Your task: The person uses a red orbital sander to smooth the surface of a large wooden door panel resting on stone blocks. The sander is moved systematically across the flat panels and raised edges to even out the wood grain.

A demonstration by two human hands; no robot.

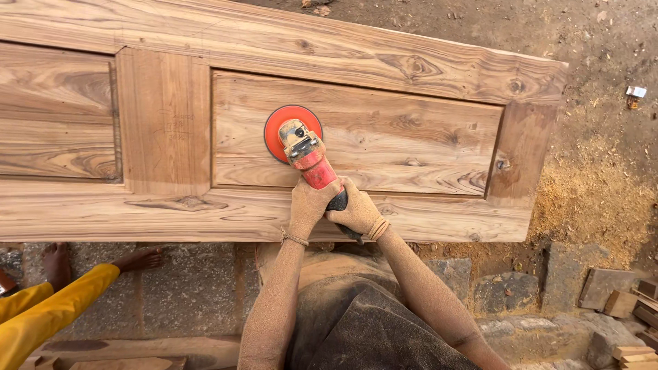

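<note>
Door (356,137) bare matt wood; sander (305,147) red plastic, pad perhaps rubber.

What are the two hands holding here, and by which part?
Both hands, left and right, grip a red disc sander by its rear body, its orange disc resting on the wooden door panel.

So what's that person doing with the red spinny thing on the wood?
A person grips a red power sander with both hands, left hand and right hand, both dusty. Its round orange disc rests on a sunken panel of a big wooden door lying flat. Sawdust covers the ground beside it. Someone in a yellow sleeve is nearby.
</note>
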